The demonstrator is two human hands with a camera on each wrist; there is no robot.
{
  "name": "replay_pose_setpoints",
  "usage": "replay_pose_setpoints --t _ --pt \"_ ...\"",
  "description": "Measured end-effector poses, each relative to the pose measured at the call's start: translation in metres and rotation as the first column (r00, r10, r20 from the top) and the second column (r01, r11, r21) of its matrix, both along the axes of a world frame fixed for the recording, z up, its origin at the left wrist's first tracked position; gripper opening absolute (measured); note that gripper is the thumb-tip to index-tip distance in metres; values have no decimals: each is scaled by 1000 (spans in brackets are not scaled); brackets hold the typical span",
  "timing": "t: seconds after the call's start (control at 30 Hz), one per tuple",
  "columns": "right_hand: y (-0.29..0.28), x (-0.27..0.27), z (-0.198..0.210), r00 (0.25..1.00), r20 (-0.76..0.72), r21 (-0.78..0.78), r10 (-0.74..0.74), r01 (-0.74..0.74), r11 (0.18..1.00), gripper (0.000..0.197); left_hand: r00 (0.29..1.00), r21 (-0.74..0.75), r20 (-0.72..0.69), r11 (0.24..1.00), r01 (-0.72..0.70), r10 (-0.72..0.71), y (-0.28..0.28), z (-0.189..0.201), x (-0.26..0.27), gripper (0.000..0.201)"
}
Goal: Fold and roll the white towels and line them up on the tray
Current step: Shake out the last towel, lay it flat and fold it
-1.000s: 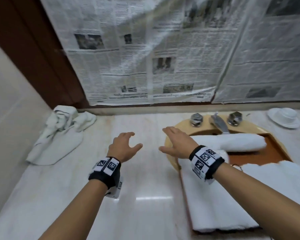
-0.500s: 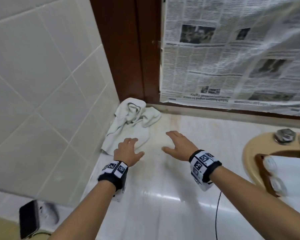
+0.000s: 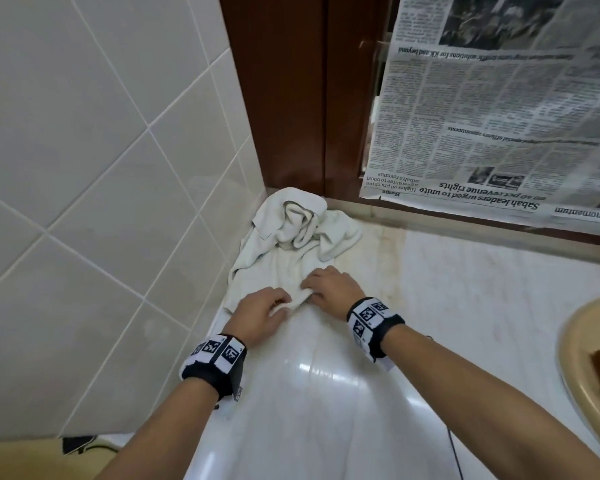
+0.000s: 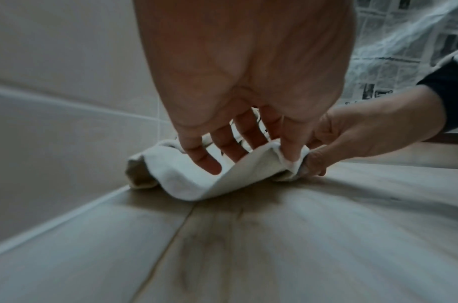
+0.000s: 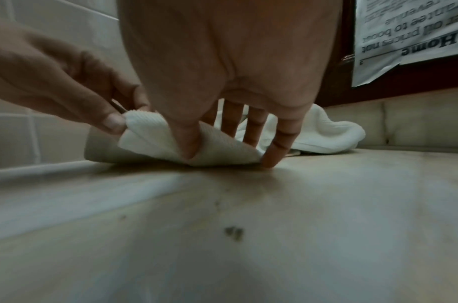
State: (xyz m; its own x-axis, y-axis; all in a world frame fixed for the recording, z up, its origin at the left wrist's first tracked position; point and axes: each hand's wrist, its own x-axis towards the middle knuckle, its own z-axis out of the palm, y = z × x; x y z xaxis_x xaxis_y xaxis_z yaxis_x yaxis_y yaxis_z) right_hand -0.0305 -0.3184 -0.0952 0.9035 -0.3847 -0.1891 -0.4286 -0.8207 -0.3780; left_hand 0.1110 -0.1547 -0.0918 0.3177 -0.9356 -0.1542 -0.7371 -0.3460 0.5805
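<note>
Both hands pinch the near edge of the crumpled white towel [image 3: 284,258] on the marble counter [image 3: 326,393]: left hand [image 3: 257,315], right hand [image 3: 333,289], almost touching.

Overall light: soft, even indoor light in the head view; both wrist views dimmer and greyer.
Glare: a bright white reflection on the glossy marble surface [image 3: 312,372] between the forearms.
Shadows: faint in the head view; in the wrist views a broad dark patch lies on the surface under each palm.
Sharpness: head view mostly crisp, newspaper [image 3: 499,116] headlines legible though upside down; the upper right corner smears.
Wrist blur: the near surface is soft and streaky, and the left hand [image 4: 248,71] and right hand [image 5: 222,51] loom large and slightly unfocused.
Distortion: wide-angle bending of tile lines and the door frame toward the edges.
</note>
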Motion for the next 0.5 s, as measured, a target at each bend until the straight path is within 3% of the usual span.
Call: replay_pose_setpoints --t 0.1,0.2,0.27,0.33,0.43,0.5 --pt "-6 -23 10 990 139 160 -39 16 987 24 1000 -52 8 999 16 -16 4 6 -3 17" --pt "-7 -60 33 949 257 309 -180 96 946 15 998 -16 61 1000 1 0 10 11 0 22" --pt "-5 -88 49 939 219 363 -265 173 916 13 997 -75 62 997 -34 39 15 18 2 21" --pt "5 -116 65 934 155 363 -323 250 897 13 997 -148 -41 987 -66 61 22 34 -4 14" --pt "34 -149 88 926 76 342 -371 325 882 30 973 -168 -230 984 -53 14 30 59 -28 8" --pt "69 -168 103 932 38 199 -361 347 917 56 964 -189 -261 982 8 -58 39 73 -46 4"
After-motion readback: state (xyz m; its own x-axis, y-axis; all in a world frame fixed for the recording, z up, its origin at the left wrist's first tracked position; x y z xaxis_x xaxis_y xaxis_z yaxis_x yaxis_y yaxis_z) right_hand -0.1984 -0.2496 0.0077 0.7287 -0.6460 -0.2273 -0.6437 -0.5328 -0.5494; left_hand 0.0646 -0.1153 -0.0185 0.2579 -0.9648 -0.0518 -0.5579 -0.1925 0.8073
